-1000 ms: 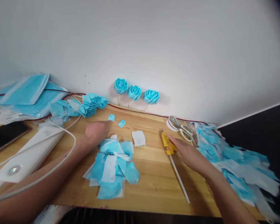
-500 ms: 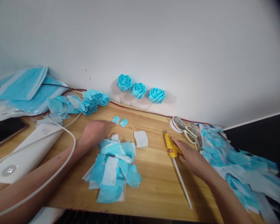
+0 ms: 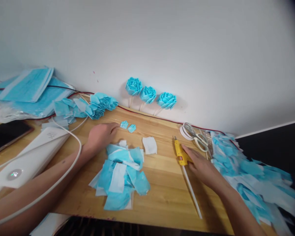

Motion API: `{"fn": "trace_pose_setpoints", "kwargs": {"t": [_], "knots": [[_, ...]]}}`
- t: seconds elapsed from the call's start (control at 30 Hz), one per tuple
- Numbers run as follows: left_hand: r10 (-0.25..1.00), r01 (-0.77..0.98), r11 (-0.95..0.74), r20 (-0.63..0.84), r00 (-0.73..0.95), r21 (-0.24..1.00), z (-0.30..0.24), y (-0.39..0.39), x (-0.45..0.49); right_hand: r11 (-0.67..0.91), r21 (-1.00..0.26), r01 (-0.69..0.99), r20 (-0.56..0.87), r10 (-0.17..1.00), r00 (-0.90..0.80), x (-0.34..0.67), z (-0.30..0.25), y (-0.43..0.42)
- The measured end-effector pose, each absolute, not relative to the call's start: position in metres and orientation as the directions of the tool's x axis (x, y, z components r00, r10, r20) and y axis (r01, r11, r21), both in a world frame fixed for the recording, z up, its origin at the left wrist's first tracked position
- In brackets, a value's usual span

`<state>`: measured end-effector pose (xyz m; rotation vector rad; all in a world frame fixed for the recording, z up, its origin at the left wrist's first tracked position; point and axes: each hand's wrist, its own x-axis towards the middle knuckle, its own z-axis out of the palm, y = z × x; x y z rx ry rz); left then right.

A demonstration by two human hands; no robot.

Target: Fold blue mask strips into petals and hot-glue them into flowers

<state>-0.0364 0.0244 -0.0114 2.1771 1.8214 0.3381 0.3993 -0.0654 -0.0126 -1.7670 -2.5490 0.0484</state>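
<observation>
My left hand lies low over the table, fingers stretched towards two small folded blue petals. Its fingertips end right beside the nearer petal, and I see nothing held in it. On the right, my right hand is around the handle of a yellow glue gun, which has a long white glue stick in its back end. The gun's nozzle points away from me. A loose heap of blue and white fabric pieces spreads between my hands, with a single white square to its right.
Three blue flowers on sticks lean at the wall. More flowers, face masks, a phone and a white power bank with a cable are left. Scissors, tape and scraps are right.
The view has shifted slightly, moving the left-side things a little right and up in the picture. My left hand remains beside the petals and my right hand stays at the glue gun.
</observation>
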Motion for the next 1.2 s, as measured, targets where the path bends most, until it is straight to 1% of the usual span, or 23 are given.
{"fn": "trace_pose_setpoints", "kwargs": {"t": [0.33, 0.53, 0.8, 0.97, 1.2], "knots": [[0.980, 0.913, -0.174, -0.025, 0.197, 0.368, -0.010, 0.024, -0.036, 0.361, -0.021, 0.933, -0.017, 0.932, -0.361, 0.405, -0.006, -0.070], [0.979, 0.921, -0.179, -0.025, 0.200, 0.346, -0.008, 0.024, -0.036, 0.376, -0.014, 0.927, 0.011, 0.927, -0.376, 0.406, 0.005, -0.069], [0.980, 0.936, -0.175, -0.041, 0.196, 0.306, -0.007, 0.023, -0.035, 0.446, 0.049, 0.894, 0.065, 0.891, -0.448, 0.388, 0.033, -0.064], [0.978, 0.932, -0.182, -0.038, 0.204, 0.312, -0.007, 0.024, -0.036, 0.493, 0.034, 0.869, 0.038, 0.869, -0.494, 0.373, 0.037, -0.061], [0.973, 0.917, -0.215, -0.010, 0.232, 0.337, -0.007, 0.024, -0.037, 0.484, 0.006, 0.875, 0.011, 0.875, -0.484, 0.374, 0.032, -0.061]]}}
